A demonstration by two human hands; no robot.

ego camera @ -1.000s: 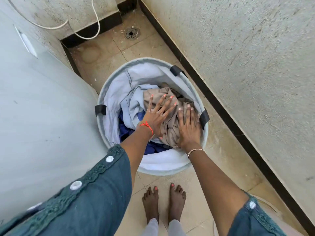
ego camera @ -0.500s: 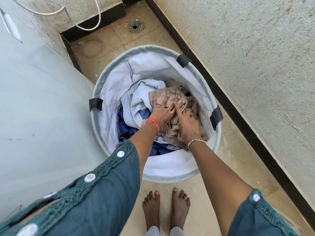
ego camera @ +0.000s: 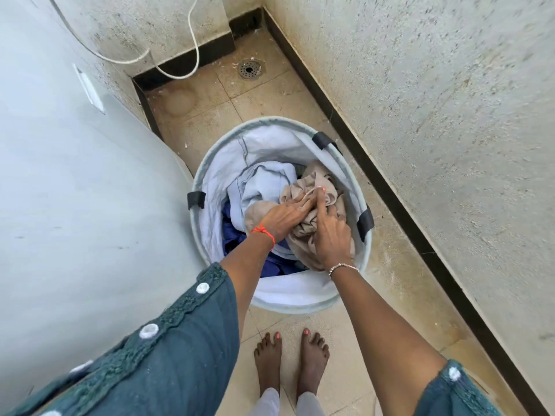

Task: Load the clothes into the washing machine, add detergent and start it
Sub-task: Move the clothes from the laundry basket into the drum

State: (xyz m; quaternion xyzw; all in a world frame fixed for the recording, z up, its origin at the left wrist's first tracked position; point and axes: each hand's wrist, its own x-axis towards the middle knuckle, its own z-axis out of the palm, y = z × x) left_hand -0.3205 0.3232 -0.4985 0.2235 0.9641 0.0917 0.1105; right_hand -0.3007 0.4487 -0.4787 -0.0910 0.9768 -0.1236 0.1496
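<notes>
Inside the laundry basket, both hands dig into the beige garment atop the clothes. Left hand and right hand have fingers curled, bunching fabric. Soft, light, floppy; probably best gathered mid-bundle so nothing trails.

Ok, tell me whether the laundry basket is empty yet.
Not empty. The laundry basket holds a beige garment, light blue cloth and dark blue cloth; both hands are on the beige one.

The left hand's fingertips and the blue garment lie partly buried under cloth.
</notes>
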